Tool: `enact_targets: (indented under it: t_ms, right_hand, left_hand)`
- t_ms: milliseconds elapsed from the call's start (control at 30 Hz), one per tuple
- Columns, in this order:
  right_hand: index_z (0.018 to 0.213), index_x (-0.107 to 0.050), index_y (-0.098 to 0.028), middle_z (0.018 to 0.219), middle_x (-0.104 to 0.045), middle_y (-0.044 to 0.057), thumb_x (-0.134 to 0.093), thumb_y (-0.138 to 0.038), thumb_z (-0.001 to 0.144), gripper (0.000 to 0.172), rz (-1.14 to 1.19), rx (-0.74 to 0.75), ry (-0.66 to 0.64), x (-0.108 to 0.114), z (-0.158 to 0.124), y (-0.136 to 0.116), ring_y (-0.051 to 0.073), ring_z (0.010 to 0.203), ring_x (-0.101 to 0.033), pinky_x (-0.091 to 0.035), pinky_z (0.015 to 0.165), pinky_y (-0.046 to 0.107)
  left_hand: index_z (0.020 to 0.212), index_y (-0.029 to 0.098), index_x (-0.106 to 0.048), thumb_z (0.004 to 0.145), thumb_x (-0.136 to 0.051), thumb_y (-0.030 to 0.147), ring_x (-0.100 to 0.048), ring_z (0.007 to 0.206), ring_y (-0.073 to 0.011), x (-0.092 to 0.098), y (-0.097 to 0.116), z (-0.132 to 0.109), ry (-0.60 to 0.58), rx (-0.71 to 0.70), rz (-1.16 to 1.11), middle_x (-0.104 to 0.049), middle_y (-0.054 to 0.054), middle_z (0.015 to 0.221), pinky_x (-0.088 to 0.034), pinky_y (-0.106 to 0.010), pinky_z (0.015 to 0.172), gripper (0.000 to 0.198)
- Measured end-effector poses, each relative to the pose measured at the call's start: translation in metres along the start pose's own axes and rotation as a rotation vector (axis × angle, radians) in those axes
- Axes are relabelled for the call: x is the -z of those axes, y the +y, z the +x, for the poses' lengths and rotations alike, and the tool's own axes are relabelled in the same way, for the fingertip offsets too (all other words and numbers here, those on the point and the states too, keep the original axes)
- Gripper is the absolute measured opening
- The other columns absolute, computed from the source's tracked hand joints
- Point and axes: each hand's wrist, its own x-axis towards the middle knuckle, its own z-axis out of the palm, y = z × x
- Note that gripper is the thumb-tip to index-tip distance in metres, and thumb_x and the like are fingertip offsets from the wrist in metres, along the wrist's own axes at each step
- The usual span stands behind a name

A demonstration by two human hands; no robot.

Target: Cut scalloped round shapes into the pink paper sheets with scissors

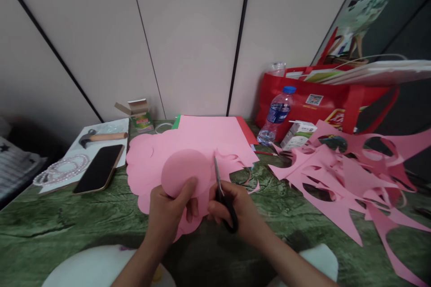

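Note:
My left hand (pixel 170 213) pinches a round piece of pink paper (pixel 185 170) near its lower edge, thumb on top. Just to its right, my right hand (pixel 232 206) is wrapped round black-handled scissors (pixel 218 177), whose blades point away from me and look closed or nearly so. A slim gap separates the blades from the disc's right edge. Beneath both hands lie more cut pink rounds (pixel 139 179), overlapping in a scalloped heap. Behind them is a stack of pink sheets (pixel 208 130), with green and red sheets showing at its sides.
Pink paper offcuts (pixel 340 179) pile up on the right. Behind them stand a water bottle (pixel 278 114), a small carton (pixel 298 134) and a red bag (pixel 303 87). On the left are a phone (pixel 99 168), a hammer (pixel 104 137), beads (pixel 62 170) and an opened small box (pixel 141 119).

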Motion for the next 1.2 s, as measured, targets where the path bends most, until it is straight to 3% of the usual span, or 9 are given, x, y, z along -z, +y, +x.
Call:
enact_targets:
  t_ms: [200,833,1000,1200]
  right_hand:
    - [0.07,-0.052,-0.018,0.055,-0.054,-0.004,-0.074,-0.039,0.06,0.032,-0.027,0.05,0.276,0.011,0.01,0.002,0.01,0.049,-0.051,-0.039,0.049,0.023]
    - [0.083,-0.059,-0.016,0.057,-0.06,-0.001,-0.078,-0.045,0.051,0.047,-0.025,0.122,0.432,0.04,0.022,0.007,0.015,0.053,-0.057,-0.039,0.046,0.024]
    - [0.087,-0.06,-0.015,0.073,-0.066,0.005,-0.078,-0.043,0.05,0.05,0.004,0.156,0.498,0.049,0.026,0.005,0.017,0.065,-0.06,-0.044,0.054,0.025]
    - [0.089,-0.058,-0.015,0.073,-0.063,0.003,-0.076,-0.043,0.051,0.051,0.01,0.207,0.674,0.081,0.035,0.013,0.015,0.061,-0.059,-0.044,0.05,0.024]
  left_hand:
    - [0.033,0.016,-0.049,0.074,-0.06,0.033,-0.041,0.03,-0.0086,-0.001,-0.001,0.001,0.006,-0.007,-0.001,-0.049,0.0,0.031,-0.033,-0.022,0.036,0.045]
    - [0.037,0.015,-0.054,0.067,-0.065,0.037,-0.043,0.034,-0.0097,0.003,-0.008,0.01,-0.034,-0.058,-0.023,-0.051,0.0,0.034,-0.033,-0.022,0.039,0.039]
    - [0.037,0.014,-0.056,0.066,-0.067,0.034,-0.045,0.036,-0.0099,0.004,-0.01,0.012,-0.041,-0.064,-0.049,-0.053,-0.001,0.035,-0.035,-0.022,0.041,0.037]
    - [0.053,0.011,-0.06,0.066,-0.065,0.032,-0.052,0.038,-0.012,0.01,-0.023,0.027,0.116,-0.028,-0.207,-0.06,-0.002,0.043,-0.041,-0.024,0.042,0.025]
